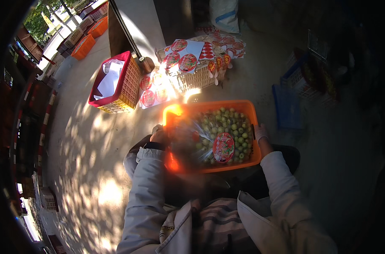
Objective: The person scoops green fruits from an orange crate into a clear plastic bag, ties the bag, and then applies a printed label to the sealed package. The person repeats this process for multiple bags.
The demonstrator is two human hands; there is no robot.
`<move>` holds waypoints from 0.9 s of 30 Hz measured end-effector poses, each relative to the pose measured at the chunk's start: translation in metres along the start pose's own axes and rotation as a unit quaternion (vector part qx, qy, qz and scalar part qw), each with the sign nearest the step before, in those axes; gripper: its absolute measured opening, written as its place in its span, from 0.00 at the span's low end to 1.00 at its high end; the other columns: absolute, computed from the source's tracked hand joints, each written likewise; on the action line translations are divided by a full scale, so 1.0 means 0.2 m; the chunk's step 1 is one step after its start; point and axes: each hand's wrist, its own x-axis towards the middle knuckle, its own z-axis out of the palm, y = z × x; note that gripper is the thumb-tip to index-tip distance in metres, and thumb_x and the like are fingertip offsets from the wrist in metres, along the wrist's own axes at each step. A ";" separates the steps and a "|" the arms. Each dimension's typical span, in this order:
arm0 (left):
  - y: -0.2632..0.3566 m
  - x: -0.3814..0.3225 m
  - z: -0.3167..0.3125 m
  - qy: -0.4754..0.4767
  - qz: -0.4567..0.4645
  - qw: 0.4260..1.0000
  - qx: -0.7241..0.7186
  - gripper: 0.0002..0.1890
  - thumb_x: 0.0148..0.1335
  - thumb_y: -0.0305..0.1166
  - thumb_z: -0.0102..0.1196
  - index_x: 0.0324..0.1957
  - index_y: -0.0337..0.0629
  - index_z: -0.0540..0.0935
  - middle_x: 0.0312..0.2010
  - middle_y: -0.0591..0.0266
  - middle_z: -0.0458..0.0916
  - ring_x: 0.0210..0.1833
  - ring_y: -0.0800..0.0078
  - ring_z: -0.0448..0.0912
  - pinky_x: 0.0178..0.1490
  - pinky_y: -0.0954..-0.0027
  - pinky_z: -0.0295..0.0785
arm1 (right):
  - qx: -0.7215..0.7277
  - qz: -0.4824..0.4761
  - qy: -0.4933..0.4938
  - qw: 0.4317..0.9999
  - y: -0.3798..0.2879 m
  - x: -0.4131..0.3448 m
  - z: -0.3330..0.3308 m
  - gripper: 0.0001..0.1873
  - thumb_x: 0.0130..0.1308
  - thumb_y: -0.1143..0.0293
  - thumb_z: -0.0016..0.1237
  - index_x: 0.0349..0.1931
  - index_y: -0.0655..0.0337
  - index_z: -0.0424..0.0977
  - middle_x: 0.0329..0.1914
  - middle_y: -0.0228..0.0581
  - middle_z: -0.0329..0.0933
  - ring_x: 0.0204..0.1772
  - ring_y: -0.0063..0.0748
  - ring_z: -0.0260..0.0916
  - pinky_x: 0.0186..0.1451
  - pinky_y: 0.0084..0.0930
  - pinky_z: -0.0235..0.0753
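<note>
An orange plastic crate sits in front of me at lap height, between my knees. It holds many small round green fruits under clear plastic film. A round red printed label lies on the film. My left hand grips the crate's left side, its fingers partly hidden by the wall. On the opposite side, my gloved right hand is closed around the end near a dark handle slot. Sun glare blurs the crate's left part.
Ahead, an upturned beige basket bears sheets of round labels. A red-rimmed crate with white paper stands left of it, beside more label sheets. A blue panel and stacked crates are at right.
</note>
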 end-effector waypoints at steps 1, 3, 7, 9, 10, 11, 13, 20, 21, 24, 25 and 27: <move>-0.14 0.02 0.08 -0.003 -0.093 0.994 0.056 0.29 0.61 0.62 0.59 0.42 0.44 0.88 0.43 0.41 0.87 0.50 0.42 0.84 0.56 0.49 0.77 | -0.043 -0.008 -0.011 0.999 -0.01 0.03 0.03 0.18 0.75 0.59 0.44 0.55 0.61 0.74 0.50 0.50 0.76 0.51 0.47 0.76 0.53 0.46 0.79; -0.11 0.03 0.17 0.000 -0.064 0.995 0.079 0.32 0.60 0.63 0.59 0.46 0.41 0.87 0.45 0.38 0.86 0.52 0.41 0.83 0.58 0.49 0.77 | -0.128 0.000 -0.014 0.992 0.04 0.10 -0.01 0.21 0.76 0.57 0.45 0.62 0.58 0.72 0.59 0.49 0.76 0.58 0.46 0.77 0.56 0.46 0.80; -0.31 -0.05 0.20 0.016 -0.177 0.979 0.098 0.41 0.60 0.62 0.59 0.57 0.28 0.78 0.53 0.31 0.81 0.60 0.40 0.79 0.64 0.49 0.73 | 0.041 0.118 -0.028 0.992 -0.17 -0.18 0.05 0.23 0.75 0.55 0.46 0.64 0.56 0.73 0.66 0.50 0.74 0.65 0.50 0.75 0.60 0.49 0.80; -0.34 0.02 0.31 0.068 -0.228 0.969 0.064 0.44 0.61 0.61 0.58 0.61 0.24 0.74 0.59 0.29 0.78 0.64 0.39 0.76 0.68 0.49 0.70 | 0.027 0.098 -0.002 0.995 -0.13 -0.14 0.04 0.25 0.72 0.53 0.46 0.62 0.58 0.73 0.63 0.55 0.76 0.62 0.56 0.77 0.60 0.49 0.80; -0.36 0.01 0.38 0.101 -0.243 0.965 0.002 0.43 0.63 0.61 0.55 0.59 0.25 0.76 0.59 0.28 0.77 0.65 0.40 0.76 0.69 0.51 0.69 | 0.010 0.088 0.011 0.996 -0.09 -0.11 0.03 0.26 0.70 0.51 0.46 0.61 0.60 0.74 0.62 0.58 0.78 0.61 0.59 0.78 0.61 0.49 0.80; -0.38 0.02 0.43 0.093 -0.238 0.967 -0.002 0.42 0.63 0.61 0.55 0.58 0.25 0.77 0.59 0.28 0.77 0.65 0.41 0.76 0.68 0.52 0.70 | 0.027 0.081 0.039 0.996 -0.07 -0.08 0.04 0.27 0.68 0.51 0.47 0.60 0.58 0.75 0.61 0.57 0.78 0.60 0.61 0.78 0.61 0.49 0.79; -0.40 0.10 0.52 0.136 -0.221 0.959 -0.114 0.37 0.65 0.57 0.56 0.55 0.25 0.79 0.52 0.33 0.82 0.58 0.44 0.80 0.63 0.54 0.73 | 0.044 0.070 0.057 0.995 0.01 0.02 0.08 0.27 0.67 0.52 0.46 0.61 0.59 0.74 0.62 0.58 0.77 0.61 0.62 0.77 0.61 0.50 0.79; -0.27 0.17 0.50 0.168 -0.264 0.907 -0.281 0.21 0.68 0.47 0.57 0.36 0.35 0.82 0.29 0.54 0.85 0.35 0.60 0.84 0.40 0.59 0.78 | 0.034 0.061 0.126 0.990 0.17 0.18 0.24 0.30 0.70 0.50 0.40 0.57 0.70 0.72 0.58 0.66 0.77 0.59 0.68 0.75 0.60 0.53 0.75; -0.26 0.20 0.50 0.143 -0.197 0.963 -0.113 0.18 0.72 0.46 0.53 0.39 0.40 0.84 0.29 0.56 0.85 0.33 0.61 0.84 0.40 0.62 0.79 | 0.020 0.038 0.119 0.992 0.19 0.18 0.24 0.31 0.70 0.49 0.41 0.56 0.72 0.73 0.56 0.68 0.78 0.58 0.69 0.75 0.58 0.54 0.74; -0.48 0.25 0.59 0.109 -0.091 0.990 0.013 0.19 0.73 0.47 0.52 0.40 0.42 0.86 0.27 0.62 0.86 0.31 0.68 0.82 0.38 0.64 0.78 | 0.041 0.034 0.055 0.997 0.28 0.29 0.27 0.35 0.71 0.45 0.43 0.58 0.74 0.72 0.53 0.64 0.80 0.56 0.65 0.77 0.56 0.48 0.75; -0.35 0.25 0.55 0.153 -0.295 0.887 -0.320 0.19 0.71 0.49 0.55 0.38 0.43 0.87 0.28 0.60 0.86 0.30 0.70 0.82 0.34 0.63 0.77 | 0.100 0.070 0.030 0.992 0.23 0.26 0.24 0.34 0.72 0.46 0.42 0.60 0.73 0.71 0.53 0.62 0.80 0.55 0.61 0.78 0.56 0.46 0.75; -0.37 0.19 0.52 0.177 -0.339 0.859 -0.340 0.18 0.69 0.48 0.57 0.37 0.43 0.87 0.28 0.59 0.86 0.30 0.68 0.82 0.35 0.62 0.77 | 0.214 0.136 -0.039 0.966 0.07 0.13 0.19 0.34 0.75 0.46 0.42 0.62 0.72 0.71 0.53 0.57 0.81 0.55 0.54 0.79 0.56 0.42 0.76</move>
